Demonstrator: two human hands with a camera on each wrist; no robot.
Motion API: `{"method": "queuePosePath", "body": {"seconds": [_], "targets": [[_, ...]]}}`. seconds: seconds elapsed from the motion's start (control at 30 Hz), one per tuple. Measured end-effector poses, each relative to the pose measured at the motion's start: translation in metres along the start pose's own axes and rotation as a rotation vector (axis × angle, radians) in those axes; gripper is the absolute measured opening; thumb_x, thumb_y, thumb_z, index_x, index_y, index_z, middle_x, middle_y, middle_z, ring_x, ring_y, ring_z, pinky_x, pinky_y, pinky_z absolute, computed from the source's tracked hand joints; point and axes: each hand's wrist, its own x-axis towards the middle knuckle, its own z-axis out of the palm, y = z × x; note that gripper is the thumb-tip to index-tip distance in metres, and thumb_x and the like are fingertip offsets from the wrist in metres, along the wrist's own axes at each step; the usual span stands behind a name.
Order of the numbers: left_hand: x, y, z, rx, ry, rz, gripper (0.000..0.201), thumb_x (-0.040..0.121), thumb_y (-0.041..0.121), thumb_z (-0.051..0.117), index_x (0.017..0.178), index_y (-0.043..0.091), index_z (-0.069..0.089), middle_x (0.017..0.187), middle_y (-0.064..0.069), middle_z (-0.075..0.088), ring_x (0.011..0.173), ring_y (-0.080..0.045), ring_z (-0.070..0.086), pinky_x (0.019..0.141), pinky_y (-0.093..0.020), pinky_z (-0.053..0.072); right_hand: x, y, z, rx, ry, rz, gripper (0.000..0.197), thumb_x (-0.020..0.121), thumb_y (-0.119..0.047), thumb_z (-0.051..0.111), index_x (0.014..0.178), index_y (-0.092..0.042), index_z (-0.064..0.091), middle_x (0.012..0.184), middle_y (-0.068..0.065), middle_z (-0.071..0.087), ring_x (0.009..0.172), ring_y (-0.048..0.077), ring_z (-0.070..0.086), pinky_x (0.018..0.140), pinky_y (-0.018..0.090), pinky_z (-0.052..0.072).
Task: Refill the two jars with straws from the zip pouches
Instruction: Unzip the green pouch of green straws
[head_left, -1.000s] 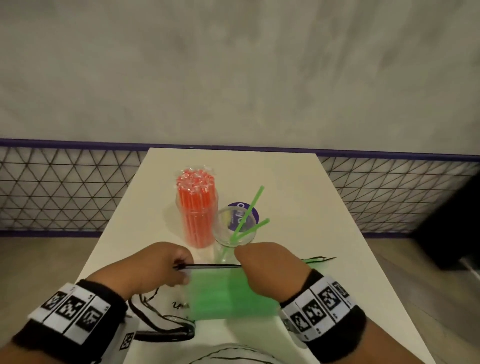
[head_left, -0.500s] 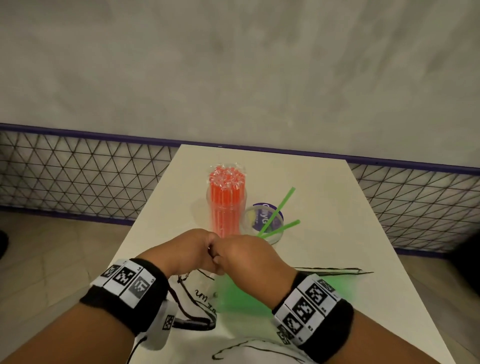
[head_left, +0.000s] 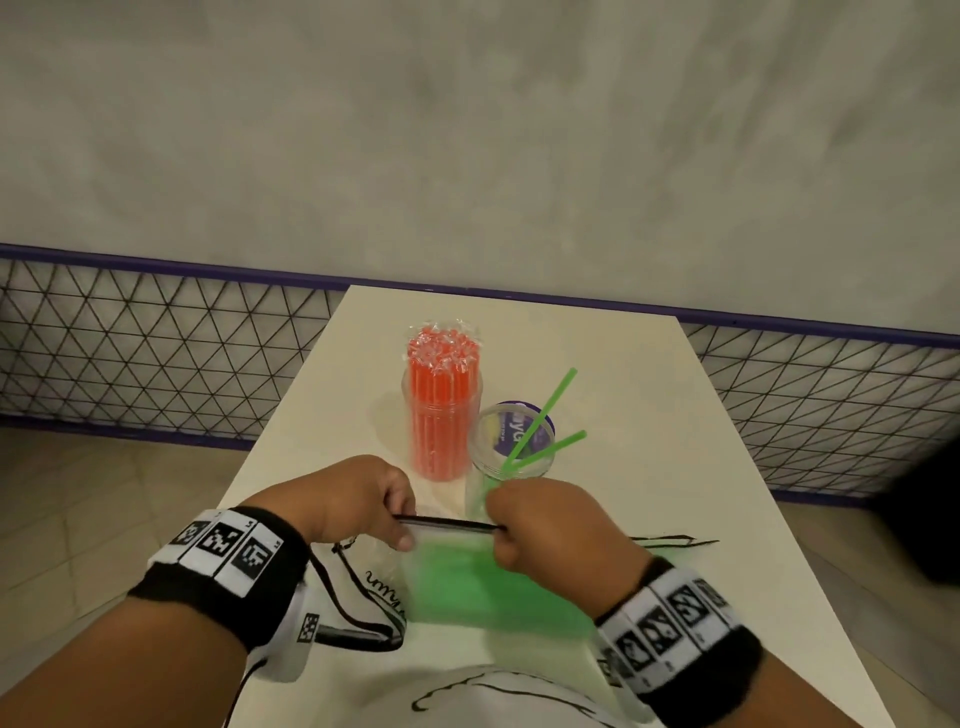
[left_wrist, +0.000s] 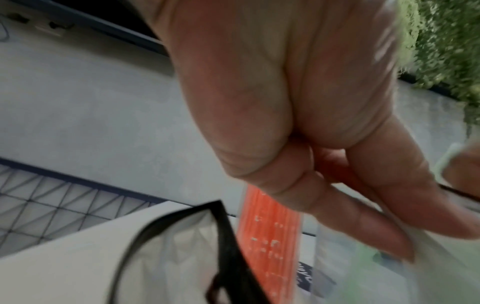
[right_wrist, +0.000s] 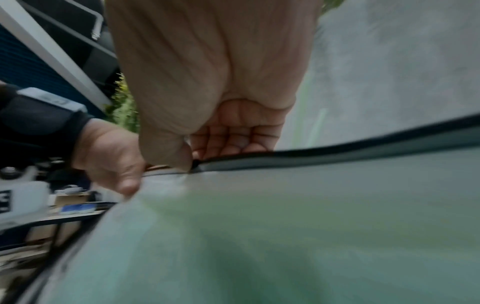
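Observation:
I hold a clear zip pouch of green straws (head_left: 478, 587) upright over the table's near end. My left hand (head_left: 402, 525) pinches the left end of its black zip strip (head_left: 447, 522). My right hand (head_left: 501, 530) pinches the same strip further right, thumb against curled fingers (right_wrist: 228, 142), with the pouch (right_wrist: 285, 226) hanging below. Just beyond my hands stand two clear jars. The left jar (head_left: 441, 415) is packed with wrapped orange straws (left_wrist: 270, 226). The right jar (head_left: 511, 452) holds two green straws (head_left: 545, 410) that lean right.
An empty clear pouch with a black zip (head_left: 358, 618) lies on the white table (head_left: 675, 415) under my left wrist. Another black zip edge (head_left: 670, 543) lies to the right of my right hand. A wire mesh fence (head_left: 156, 353) and a grey wall stand behind the table.
Half a second ago both hands met at the left end of the zip. Now the right hand has slid right along the strip, and the hands are apart again.

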Motion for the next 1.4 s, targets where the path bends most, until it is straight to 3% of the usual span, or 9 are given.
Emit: {"method": "queuePosePath", "body": {"seconds": [0.13,0.3,0.37,0.57,0.77,0.97,1.07,1.27,1.4], "targets": [[-0.008,0.01,-0.006,0.245,-0.095,-0.023,0.029,0.07,0.035,0.086,0.074,0.025,0.058,0.092,0.009,0.067,0.08,-0.008,0.058,0.071,-0.023,0.045,-0.023,0.03,0.011,-0.044,0.057,0.096,0.016,0.078,-0.022,0.052,0.071,-0.02,0.038,0.067,-0.003,0.041,0.061,0.024,0.043,0.048,0.031,0.023],[0.004,0.069,0.013,0.329,-0.125,0.176,0.039,0.086,0.049,0.067,0.119,0.029,0.063,0.11,0.014,0.065,0.096,-0.007,0.061,0.087,-0.029,0.049,-0.018,0.017,0.001,-0.081,0.106,0.0,0.015,0.064,-0.021,0.06,0.064,-0.023,0.045,0.057,-0.005,0.044,0.048,0.02,0.045,0.041,0.025,0.013],[0.012,0.084,0.024,0.435,-0.11,0.243,0.025,0.092,0.041,0.062,0.109,0.024,0.069,0.099,0.007,0.068,0.086,-0.011,0.059,0.079,-0.029,0.047,-0.017,0.015,0.0,-0.091,0.13,-0.008,0.013,0.059,-0.022,0.062,0.063,-0.022,0.05,0.057,-0.006,0.046,0.047,0.018,0.047,0.041,0.022,0.007],[0.015,0.077,0.028,0.43,-0.106,0.265,0.013,0.091,0.033,0.066,0.081,0.024,0.065,0.075,0.01,0.06,0.064,-0.003,0.049,0.065,-0.026,0.041,-0.042,0.052,0.01,-0.129,0.097,0.118,0.018,0.061,-0.024,0.058,0.062,-0.021,0.04,0.063,-0.003,0.046,0.054,0.023,0.052,0.039,0.03,0.029],[0.012,0.067,0.028,0.309,-0.081,0.217,0.014,0.087,0.033,0.071,0.09,0.019,0.071,0.086,0.004,0.067,0.075,-0.01,0.057,0.072,-0.028,0.047,-0.081,0.092,-0.009,-0.171,-0.051,0.47,0.012,0.084,-0.028,0.059,0.08,-0.023,0.049,0.084,-0.004,0.045,0.077,0.017,0.049,0.061,0.03,0.037],[0.018,0.068,0.038,0.205,-0.035,0.21,0.024,0.078,0.024,0.081,0.074,0.026,0.058,0.075,0.011,0.055,0.067,-0.006,0.049,0.061,-0.02,0.039,-0.041,0.018,-0.015,0.045,-0.004,0.049,0.028,0.082,-0.041,0.069,0.1,-0.023,0.057,0.096,-0.005,0.055,0.089,0.018,0.054,0.07,0.031,0.038],[0.019,0.065,0.036,0.161,-0.022,0.228,0.019,0.081,0.018,0.078,0.076,0.021,0.06,0.072,0.01,0.053,0.061,-0.002,0.045,0.056,-0.011,0.035,-0.027,-0.002,0.002,-0.008,-0.038,0.019,0.041,0.085,-0.041,0.067,0.118,-0.021,0.052,0.106,-0.001,0.058,0.097,0.02,0.054,0.077,0.036,0.044],[0.013,0.055,0.027,0.156,0.037,0.235,0.016,0.088,0.001,0.06,0.087,0.015,0.067,0.087,0.006,0.063,0.075,-0.007,0.056,0.07,-0.017,0.047,-0.038,0.01,0.019,-0.127,-0.021,-0.094,0.023,0.063,-0.021,0.076,0.079,-0.032,0.062,0.066,-0.01,0.055,0.052,0.012,0.056,0.043,0.023,0.031],[0.019,0.045,0.026,0.413,0.038,0.235,0.039,0.088,-0.008,0.054,0.112,0.016,0.072,0.113,0.004,0.056,0.11,-0.017,0.057,0.085,-0.016,0.035,-0.056,-0.001,0.009,0.059,-0.355,-0.303,0.019,0.077,-0.013,0.061,0.087,-0.023,0.073,0.081,-0.001,0.064,0.074,0.021,0.061,0.061,0.028,0.044]]}}
